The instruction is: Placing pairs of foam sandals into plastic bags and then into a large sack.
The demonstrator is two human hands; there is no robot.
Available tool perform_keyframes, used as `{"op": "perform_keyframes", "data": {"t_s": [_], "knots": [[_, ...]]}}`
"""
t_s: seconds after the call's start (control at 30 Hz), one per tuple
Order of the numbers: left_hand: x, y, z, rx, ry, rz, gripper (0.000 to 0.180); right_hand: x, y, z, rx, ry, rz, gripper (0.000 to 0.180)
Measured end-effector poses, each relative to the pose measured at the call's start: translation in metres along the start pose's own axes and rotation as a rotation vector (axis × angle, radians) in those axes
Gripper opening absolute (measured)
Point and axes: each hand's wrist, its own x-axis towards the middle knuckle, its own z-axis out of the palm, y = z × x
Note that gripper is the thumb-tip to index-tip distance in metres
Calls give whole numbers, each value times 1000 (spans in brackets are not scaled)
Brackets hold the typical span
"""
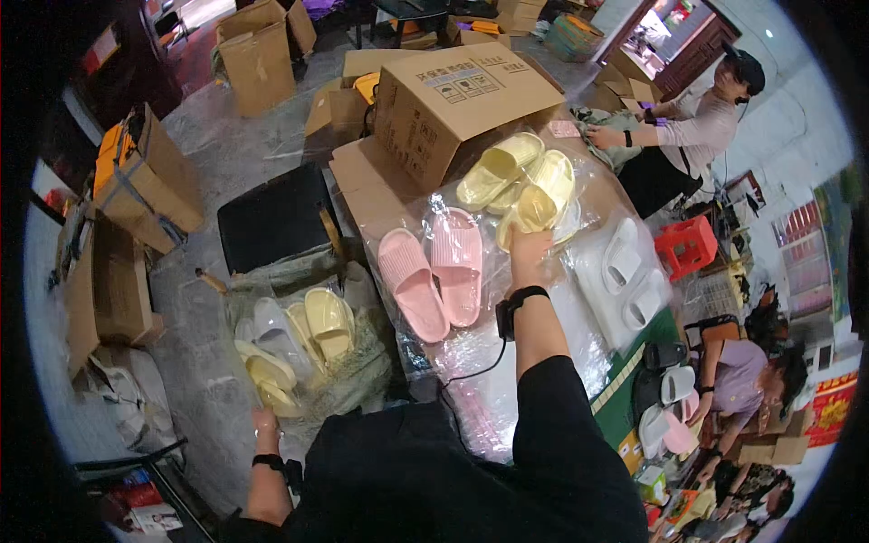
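Observation:
My right hand [532,246] reaches over the table and is closed on the heel end of a pale yellow slipper [539,206]; its fingertips are partly hidden. More yellow slippers [501,170] lie just beyond, against a cardboard box. A pink pair of slippers [457,267] sits on clear plastic to the left of that hand. Low at the left, my left hand [263,422] is at the near end of a yellow slipper [272,380], by an opened woven sack [358,385]. Its fingers are mostly hidden. Grey slippers [276,333] and another yellow slipper [329,324] lie in the sack.
A large cardboard box [466,86] stands on the table's far end. White slippers [623,258] lie on plastic at the right. A black chair [276,217] stands left of the table. A co-worker [692,131] handles a sack at the far right; another person [742,371] works at slippers nearer.

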Motion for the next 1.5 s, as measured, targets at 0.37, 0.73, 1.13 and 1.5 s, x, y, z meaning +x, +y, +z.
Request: {"op": "perform_keyframes", "data": {"t_s": [0.37,0.73,1.13,1.5], "knots": [[-33,33,17,-219,115,1,43,63,3,2,818,-337,-82,17],[13,-11,37,-383,100,-114,60,-48,-53,-165,1298,-789,-161,39],[-48,16,25,-465,125,48,39,-99,112,22,345,-860,-385,54],[-60,-1,55,-630,103,-497,41,-108,99,33,-6,-845,-388,97]]}}
